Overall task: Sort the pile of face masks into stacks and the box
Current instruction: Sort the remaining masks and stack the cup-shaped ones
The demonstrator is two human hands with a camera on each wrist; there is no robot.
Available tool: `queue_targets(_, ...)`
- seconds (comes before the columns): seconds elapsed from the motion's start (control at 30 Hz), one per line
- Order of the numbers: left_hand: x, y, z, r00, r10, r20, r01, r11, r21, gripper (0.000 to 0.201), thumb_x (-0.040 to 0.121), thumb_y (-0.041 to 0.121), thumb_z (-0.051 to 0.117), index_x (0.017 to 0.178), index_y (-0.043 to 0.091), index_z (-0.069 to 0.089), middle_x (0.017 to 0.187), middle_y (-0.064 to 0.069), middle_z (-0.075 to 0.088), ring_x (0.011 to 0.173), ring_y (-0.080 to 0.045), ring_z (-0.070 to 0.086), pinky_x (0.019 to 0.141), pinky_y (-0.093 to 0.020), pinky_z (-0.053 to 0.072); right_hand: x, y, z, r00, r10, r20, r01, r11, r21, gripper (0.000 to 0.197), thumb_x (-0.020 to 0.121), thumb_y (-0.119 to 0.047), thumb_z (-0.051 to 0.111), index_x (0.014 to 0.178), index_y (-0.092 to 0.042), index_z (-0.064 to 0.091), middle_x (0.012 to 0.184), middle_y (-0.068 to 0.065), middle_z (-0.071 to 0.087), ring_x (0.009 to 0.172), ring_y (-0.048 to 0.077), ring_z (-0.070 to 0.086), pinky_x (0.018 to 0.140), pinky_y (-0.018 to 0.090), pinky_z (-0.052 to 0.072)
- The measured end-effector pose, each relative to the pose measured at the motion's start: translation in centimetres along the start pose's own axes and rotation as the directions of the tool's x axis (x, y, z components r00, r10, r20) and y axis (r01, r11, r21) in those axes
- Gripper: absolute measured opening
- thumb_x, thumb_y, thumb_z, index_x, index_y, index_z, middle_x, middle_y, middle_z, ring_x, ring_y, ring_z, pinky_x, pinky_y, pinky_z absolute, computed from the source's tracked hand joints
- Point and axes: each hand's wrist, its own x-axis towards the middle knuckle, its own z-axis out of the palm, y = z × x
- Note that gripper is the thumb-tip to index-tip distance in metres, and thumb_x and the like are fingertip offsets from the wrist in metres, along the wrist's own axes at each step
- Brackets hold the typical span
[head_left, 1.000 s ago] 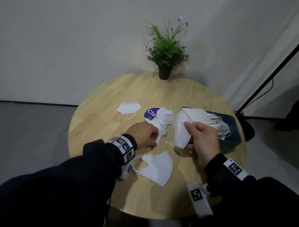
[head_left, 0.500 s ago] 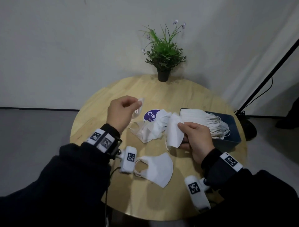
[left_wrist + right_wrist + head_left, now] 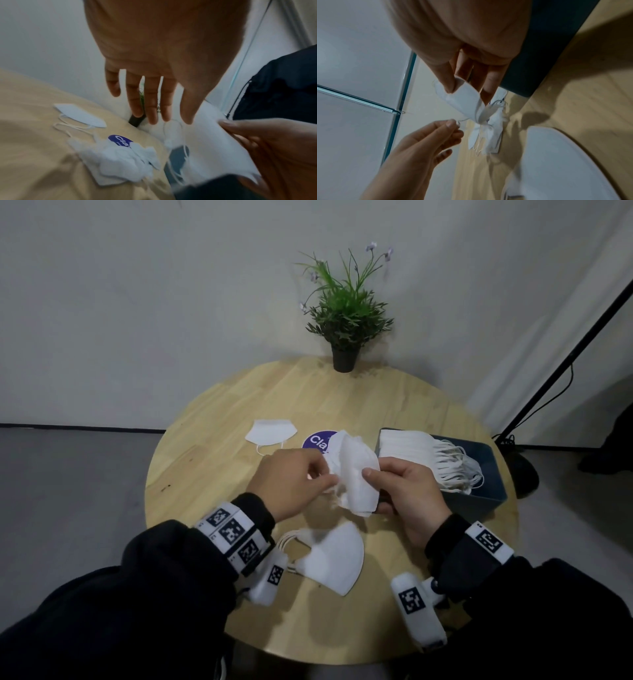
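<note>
My right hand [image 3: 400, 494] pinches a folded white mask [image 3: 356, 477] by its edge and holds it upright above the table. My left hand [image 3: 298, 481] is right beside it, thumb and forefinger pinching the mask's thin ear loop [image 3: 462, 119]. Behind the held mask lies a loose pile of masks [image 3: 337, 445]. A flat stack of masks [image 3: 337, 559] lies near me between my wrists. One single mask [image 3: 270, 432] lies at the far left. The dark blue box [image 3: 486, 501] on the right holds a row of masks [image 3: 411, 450].
A round purple sticker [image 3: 314, 441] is half hidden under the pile. A potted plant [image 3: 346, 316] stands at the back edge of the round wooden table [image 3: 205, 474]. A black stand pole [image 3: 561, 364] slants up at the right.
My left hand left the pile, swung up toward the far left, then came back to the mask held in my right hand and took its ear loop. The right hand kept its mask.
</note>
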Motion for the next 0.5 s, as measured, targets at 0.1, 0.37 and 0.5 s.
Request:
queue_targets(0.1, 0.7, -1.0, -1.2, 0.993, -0.114, -0.011, 0.113, 0.989, -0.097, 0.039, 0.079, 0.061, 0.076, 0.110, 0.038, 0.066, 0.105, 0.019, 0.066, 0.097, -0.001, 0.061, 0.090, -0.033, 0.052, -0.1, -0.1, -0.2, 0.998, -0.019, 0.068, 0.020, 1.000, -0.015, 0.019, 0.094, 0.000, 0.068, 0.108, -0.009, 0.076, 0.096, 0.013, 0.080, 0.082, 0.024, 0.075, 0.063, 0.032, 0.060)
queue_targets(0.37, 1.6, -0.4, -1.1, 0.988, -0.059, 0.146, 0.135, 0.799, -0.586, 0.020, 0.083, 0.013, 0.084, 0.101, 0.014, 0.076, 0.086, -0.003, 0.074, 0.080, -0.014, 0.069, 0.085, -0.036, 0.054, -0.9, -0.2, 0.2, 0.978, -0.035, 0.205, 0.038, 0.999, -0.009, 0.028, 0.092, 0.003, 0.068, 0.116, -0.010, 0.072, 0.100, 0.015, 0.080, 0.085, 0.025, 0.077, 0.070, 0.034, 0.061)
queue_targets(0.5, 1.4, -0.3, -1.6, 0.986, -0.113, 0.119, 0.162, 0.799, -0.579, 0.013, 0.083, 0.022, 0.086, 0.085, 0.013, 0.076, 0.073, -0.011, 0.064, 0.068, -0.018, 0.059, 0.073, -0.037, 0.050, -0.8, 0.0, 0.0, 0.993, -0.061, 0.099, 0.066, 0.997, -0.043, 0.009, 0.090, -0.004, 0.075, 0.098, 0.000, 0.073, 0.079, 0.008, 0.078, 0.063, 0.014, 0.070, 0.053, 0.025, 0.053)
